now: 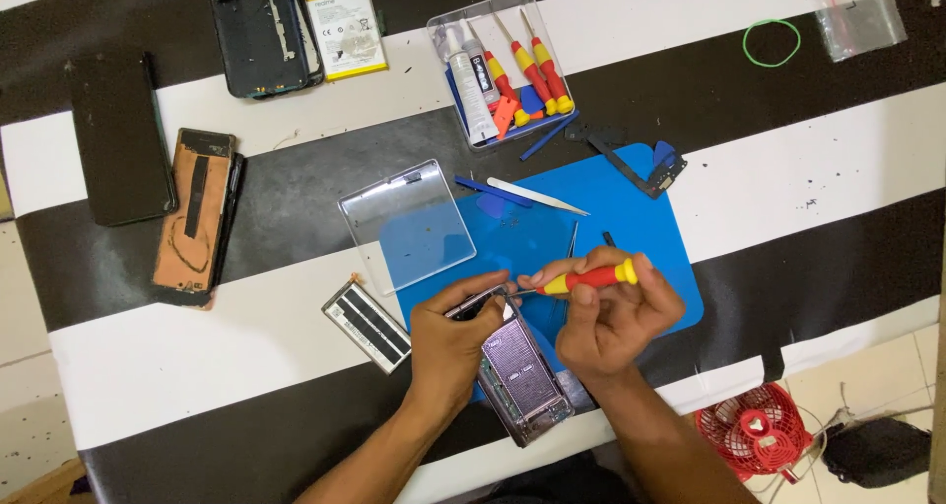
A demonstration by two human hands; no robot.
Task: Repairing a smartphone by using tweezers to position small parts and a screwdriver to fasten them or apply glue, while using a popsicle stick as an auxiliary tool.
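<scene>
Left hand (pixel 451 338) grips opened phone (pixel 520 371), right hand (pixel 603 319) holds screwdriver (pixel 588 279), tip hidden.

Phone (pixel 520 371) on mat (pixel 631 208) — tray (pixel 443 21) behind

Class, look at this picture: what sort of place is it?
Probably a phone repair bench: an opened phone on a blue work mat, a clear plastic tray of red-and-yellow screwdrivers, and loose flat batteries.

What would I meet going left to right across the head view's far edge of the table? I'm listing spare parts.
Black slab → opened phone shell → flat battery → clear tray of red-and-yellow screwdrivers → green rubber band → clear plastic bag.
</scene>
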